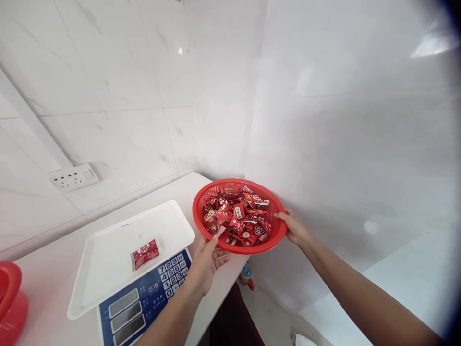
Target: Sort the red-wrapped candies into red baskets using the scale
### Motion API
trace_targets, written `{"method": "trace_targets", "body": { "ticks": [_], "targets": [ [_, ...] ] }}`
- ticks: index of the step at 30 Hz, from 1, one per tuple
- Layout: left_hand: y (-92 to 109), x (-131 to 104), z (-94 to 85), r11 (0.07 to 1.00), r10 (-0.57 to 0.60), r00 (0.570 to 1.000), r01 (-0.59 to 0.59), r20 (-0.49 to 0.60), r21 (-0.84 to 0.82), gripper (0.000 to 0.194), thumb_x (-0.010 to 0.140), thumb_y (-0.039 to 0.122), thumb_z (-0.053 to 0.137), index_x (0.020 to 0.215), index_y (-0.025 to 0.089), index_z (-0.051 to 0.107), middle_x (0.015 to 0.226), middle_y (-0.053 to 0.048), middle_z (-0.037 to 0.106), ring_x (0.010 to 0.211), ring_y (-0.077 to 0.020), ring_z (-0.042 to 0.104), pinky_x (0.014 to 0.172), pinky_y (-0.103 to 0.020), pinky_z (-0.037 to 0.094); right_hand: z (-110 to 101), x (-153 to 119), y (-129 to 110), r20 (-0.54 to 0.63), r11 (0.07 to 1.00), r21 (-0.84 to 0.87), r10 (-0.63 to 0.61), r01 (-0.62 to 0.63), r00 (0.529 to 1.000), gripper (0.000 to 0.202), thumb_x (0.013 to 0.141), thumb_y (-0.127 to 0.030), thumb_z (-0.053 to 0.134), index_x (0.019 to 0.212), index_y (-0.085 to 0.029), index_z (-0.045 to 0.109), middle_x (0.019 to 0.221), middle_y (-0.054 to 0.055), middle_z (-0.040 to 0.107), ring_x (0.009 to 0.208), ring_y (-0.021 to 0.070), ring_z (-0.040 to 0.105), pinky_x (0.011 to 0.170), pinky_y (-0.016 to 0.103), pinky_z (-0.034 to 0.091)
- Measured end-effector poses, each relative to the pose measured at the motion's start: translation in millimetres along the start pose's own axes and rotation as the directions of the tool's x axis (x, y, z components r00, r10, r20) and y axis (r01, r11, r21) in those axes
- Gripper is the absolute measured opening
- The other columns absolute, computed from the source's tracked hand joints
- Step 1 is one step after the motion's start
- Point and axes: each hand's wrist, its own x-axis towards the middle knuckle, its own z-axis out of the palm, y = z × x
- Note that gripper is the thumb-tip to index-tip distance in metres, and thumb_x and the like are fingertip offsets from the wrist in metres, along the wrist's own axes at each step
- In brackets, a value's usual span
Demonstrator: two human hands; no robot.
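A round red plastic basket point(278, 242) full of small red candy packets point(237, 216) is over the right end of the white table. My right hand point(293, 227) grips its right rim, thumb on top and fingers below. My left hand point(207, 264) is at the basket's near left rim, with the thumb over the edge and the other fingers curled under it. A small pale slip or wrapper shows by the left thumb. Left of the basket, one red packet point(146, 254) lies on the white tray point(104, 250) of a blue digital scale point(154, 293).
Another red basket point(16, 307) stands at the far left of the white table point(43, 269). Tiled walls close in behind and at right, with a socket point(74, 178) at left. Below the table's right edge, small items lie on the floor.
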Motion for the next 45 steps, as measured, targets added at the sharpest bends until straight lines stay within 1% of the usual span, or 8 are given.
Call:
{"method": "trace_targets", "body": {
  "ticks": [5,8,13,22,34,38,41,45],
  "targets": [
    [10.9,-47.3,-25.7,0.986,-0.043,0.999,0.046,-0.022,0.158,0.047,0.073,0.041,0.065,0.112,0.023,0.048,0.085,-0.005,0.065,0.082,-0.0193,0.065,0.066,-0.031,0.052,0.3,11.4,-21.0,-0.051,0.924,-0.344,-0.199,0.17,0.979,0.03,0.069,-0.034,0.064,0.096,-0.021,0.057,0.1,0.01,0.063,0.102,0.0285,0.056,0.087,0.043,0.045],
    [16.3,-75.6,-49.2,0.945,0.137,0.988,-0.107,-0.078,0.31,0.038,0.068,0.046,0.068,0.094,0.019,0.058,0.071,-0.003,0.064,0.074,-0.0178,0.062,0.064,-0.028,0.051,18.6,20.0,-36.3,0.141,0.567,-0.679,-0.523,0.467,0.84,0.034,0.08,-0.032,0.053,0.111,-0.021,0.056,0.119,0.012,0.054,0.119,0.0272,0.043,0.101,0.041,0.033],
    [36.3,-98.6,-92.4,0.929,0.304,0.908,-0.216,-0.287,0.3,0.036,0.061,0.047,0.073,0.081,0.019,0.06,0.065,0.0,0.061,0.066,-0.0151,0.058,0.062,-0.026,0.052,74.5,45.5,-46.0,0.544,0.283,-0.733,-0.301,0.618,0.783,0.039,0.086,-0.033,0.049,0.122,-0.019,0.052,0.129,0.011,0.05,0.12,0.0235,0.043,0.102,0.036,0.031],
    [56.9,-114.6,-139.3,0.94,0.338,0.866,-0.297,-0.369,0.166,0.033,0.059,0.038,0.077,0.081,0.02,0.062,0.07,0.001,0.059,0.068,-0.0147,0.058,0.061,-0.024,0.055,119.7,65.6,-43.9,0.518,0.34,-0.767,-0.172,0.544,0.838,0.016,0.081,-0.024,0.058,0.093,-0.021,0.068,0.11,0.012,0.064,0.108,0.0293,0.053,0.092,0.041,0.036],
    [61.5,-117.7,-193.7,0.922,0.368,0.829,-0.385,-0.42,0.048,0.036,0.052,0.034,0.081,0.08,0.023,0.061,0.07,0.002,0.058,0.067,-0.014,0.057,0.056,-0.022,0.055,133.0,32.1,-91.9,0.361,0.854,-0.421,-0.153,0.307,0.92,0.016,0.091,-0.025,0.043,0.095,-0.018,0.057,0.081,0.006,0.069,0.069,0.0163,0.066,0.066,0.031,0.054],
    [59.9,-119.4,-194.6,0.912,0.366,0.821,-0.409,-0.438,-0.005,0.034,0.055,0.033,0.08,0.081,0.022,0.061,0.07,0.002,0.058,0.066,-0.012,0.058,0.057,-0.02,0.054,169.2,-2.6,-105.9,0.525,0.933,-0.26,-0.079,0.248,0.848,0.015,0.09,-0.02,0.044,0.098,-0.019,0.056,0.083,0.006,0.071,0.066,0.0147,0.066,0.064,0.029,0.056],
    [58.8,-120.6,-195.8,0.896,0.393,0.824,-0.442,-0.408,-0.029,0.031,0.059,0.032,0.079,0.082,0.021,0.06,0.07,0.002,0.059,0.065,-0.0115,0.058,0.057,-0.02,0.054,208.3,-30.9,-109.4,0.704,0.956,-0.192,-0.022,0.22,0.709,0.016,0.088,-0.018,0.046,0.098,-0.019,0.059,0.086,0.005,0.071,0.068,0.0153,0.066,0.067,0.029,0.055],
    [59.7,-121.9,-202.2,0.875,0.435,0.828,-0.481,-0.354,-0.052,0.027,0.066,0.031,0.074,0.085,0.021,0.059,0.07,0.001,0.059,0.065,-0.0114,0.059,0.057,-0.021,0.053,263.1,-66.0,-106.0,0.854,0.746,-0.289,-0.082,0.599,0.514,0.016,0.086,-0.018,0.048,0.088,-0.019,0.064,0.078,0.002,0.07,0.062,0.0136,0.063,0.062,0.025,0.05]
  ]
}}
